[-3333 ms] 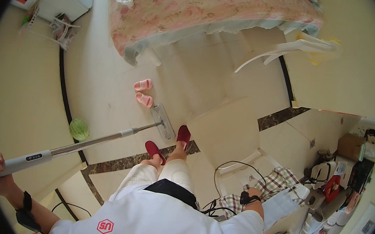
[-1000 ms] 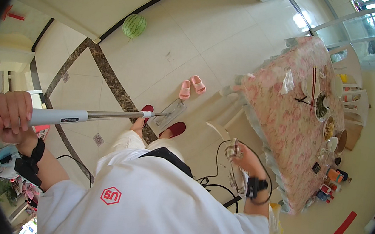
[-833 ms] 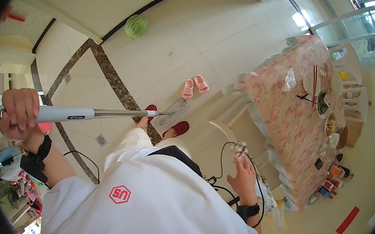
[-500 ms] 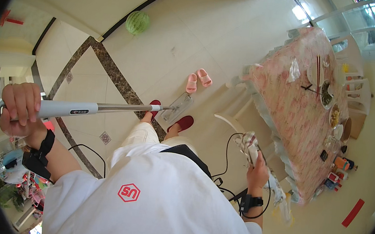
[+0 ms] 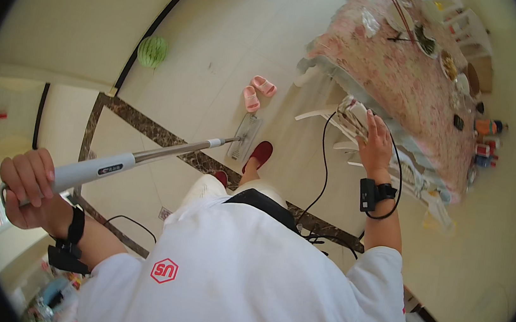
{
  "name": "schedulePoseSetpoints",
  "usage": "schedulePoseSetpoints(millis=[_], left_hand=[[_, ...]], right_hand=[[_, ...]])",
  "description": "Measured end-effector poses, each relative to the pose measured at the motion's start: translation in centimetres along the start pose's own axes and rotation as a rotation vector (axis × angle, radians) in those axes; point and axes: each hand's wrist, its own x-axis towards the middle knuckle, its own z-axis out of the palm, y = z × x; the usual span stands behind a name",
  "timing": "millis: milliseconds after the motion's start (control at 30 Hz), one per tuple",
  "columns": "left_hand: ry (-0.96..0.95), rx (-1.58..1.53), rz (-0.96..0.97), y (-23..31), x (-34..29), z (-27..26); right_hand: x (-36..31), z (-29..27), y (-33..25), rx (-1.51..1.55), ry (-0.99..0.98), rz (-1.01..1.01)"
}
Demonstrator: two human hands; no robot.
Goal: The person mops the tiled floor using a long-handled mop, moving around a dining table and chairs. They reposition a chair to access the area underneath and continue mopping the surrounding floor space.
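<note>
My left hand point(image 5: 27, 182) is wrapped round the grey grip of a flat mop point(image 5: 180, 148), near the handle's end. The mop's metal pole slants across to its flat rectangular head point(image 5: 243, 139), which lies on the floor by my red slipper point(image 5: 261, 154). On the right, my right hand point(image 5: 376, 141) has its fingers stretched out against a pale patterned cloth point(image 5: 353, 116). This cloth seems to lie over the back of a white plastic chair point(image 5: 315, 113) beside the table. The palm side of that hand is hidden.
Pink slippers point(image 5: 252, 98) lie just beyond the mop head. A watermelon point(image 5: 152, 52) rests on the floor by the left wall. Dishes and bottles stand on the table with a pink patterned cover point(image 5: 402, 69). A black cable point(image 5: 324, 168) hangs near my right arm.
My right hand has moved forward, with the cloth and chair nearer the table, and its fingers are straighter. The view has turned; the mop head now lies closer to the pink slippers.
</note>
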Motion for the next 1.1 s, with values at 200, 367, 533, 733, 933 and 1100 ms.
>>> schedulePoseSetpoints(millis=[200, 367, 533, 733, 933, 1100], left_hand=[[-0.098, -0.037, 0.018, 2.2, -4.4, -3.3], [-0.103, -0.013, 0.022, 4.1, -7.5, -5.1], [-0.156, -0.053, 0.032, 4.7, -8.2, -4.6], [-0.152, -0.087, 0.012, 5.1, -10.0, -3.6], [-0.255, -0.103, -0.040, 4.6, -11.8, 1.3], [-0.367, -0.020, -0.004, 3.3, -14.0, 13.4]], right_hand=[[-8.1, -5.1, -3.4, -0.129, 0.129, 0.023], [-5.8, -5.5, -3.3, 0.054, 0.151, -0.163], [4.3, -1.3, -7.4, 0.235, 0.413, -0.255], [-1.3, 5.4, -19.3, 0.966, -0.163, -0.052], [-19.5, 5.4, -20.6, 0.952, -0.262, 0.536], [-30.6, 7.2, -13.4, 1.656, -0.130, 1.530]])
